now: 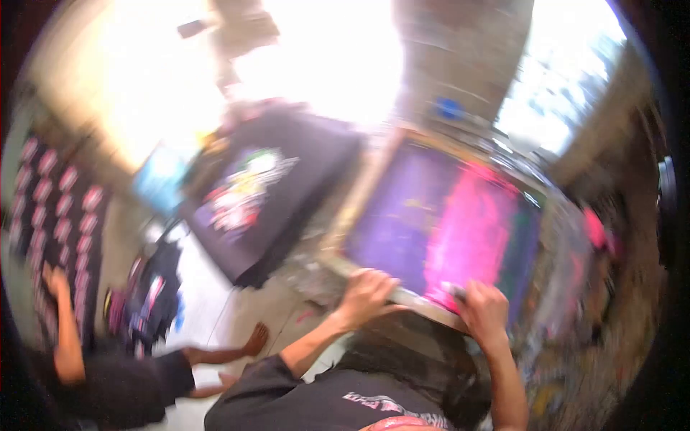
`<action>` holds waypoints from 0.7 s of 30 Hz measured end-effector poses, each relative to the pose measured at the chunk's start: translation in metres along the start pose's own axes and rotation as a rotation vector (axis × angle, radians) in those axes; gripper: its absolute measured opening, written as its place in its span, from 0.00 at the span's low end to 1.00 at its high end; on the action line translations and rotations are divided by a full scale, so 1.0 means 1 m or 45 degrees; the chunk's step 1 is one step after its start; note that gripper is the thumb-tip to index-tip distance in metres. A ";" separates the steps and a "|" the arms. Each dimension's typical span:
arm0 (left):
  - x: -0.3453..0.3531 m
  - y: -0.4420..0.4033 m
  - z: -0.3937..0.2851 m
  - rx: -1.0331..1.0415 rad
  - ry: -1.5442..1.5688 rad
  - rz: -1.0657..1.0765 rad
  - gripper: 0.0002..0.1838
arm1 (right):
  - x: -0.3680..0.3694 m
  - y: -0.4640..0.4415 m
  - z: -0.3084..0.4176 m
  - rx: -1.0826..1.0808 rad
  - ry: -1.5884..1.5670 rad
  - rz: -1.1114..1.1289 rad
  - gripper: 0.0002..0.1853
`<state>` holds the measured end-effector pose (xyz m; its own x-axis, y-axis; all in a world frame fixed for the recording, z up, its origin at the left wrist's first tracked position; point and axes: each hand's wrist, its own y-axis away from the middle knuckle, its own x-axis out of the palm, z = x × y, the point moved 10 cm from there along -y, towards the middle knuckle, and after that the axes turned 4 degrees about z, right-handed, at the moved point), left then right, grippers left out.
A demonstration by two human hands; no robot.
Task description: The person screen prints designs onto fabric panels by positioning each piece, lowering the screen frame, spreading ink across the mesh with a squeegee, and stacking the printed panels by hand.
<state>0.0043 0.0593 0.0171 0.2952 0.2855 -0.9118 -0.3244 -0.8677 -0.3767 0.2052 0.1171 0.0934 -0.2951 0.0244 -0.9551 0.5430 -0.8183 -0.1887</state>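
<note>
A screen printing frame [343, 267] lies tilted in front of me, with purple mesh and a broad band of bright pink ink [467, 237]. My left hand [368, 296] is closed round its near edge, left of the pink band. My right hand [483, 310] is closed at the near edge by the lower end of the pink ink. A small dark piece shows beside its fingers, too blurred to name. To the left, a black T-shirt [302, 172] with a multicoloured print is spread on a flat support.
On the left, a person in dark clothes [122, 388] reaches towards dark cloth with rows of pink prints [61, 208]. A bundle of dark cloth [154, 294] and a light blue item [162, 179] lie between us. Ink-stained clutter [575, 266] is at right.
</note>
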 end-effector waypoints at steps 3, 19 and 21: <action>-0.014 -0.009 0.003 -0.025 0.028 0.005 0.35 | 0.019 0.017 0.001 0.011 0.141 -0.052 0.22; -0.232 -0.146 -0.035 0.274 -0.014 -0.869 0.27 | -0.219 -0.097 -0.031 0.400 0.355 -0.416 0.36; -0.177 -0.146 -0.036 0.369 0.054 -0.574 0.29 | -0.243 -0.134 -0.079 0.392 0.490 -0.656 0.39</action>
<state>0.0316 0.1210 0.2391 0.4968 0.5818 -0.6440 -0.3897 -0.5134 -0.7645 0.2664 0.2656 0.3331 -0.1254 0.6064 -0.7852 0.1454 -0.7717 -0.6192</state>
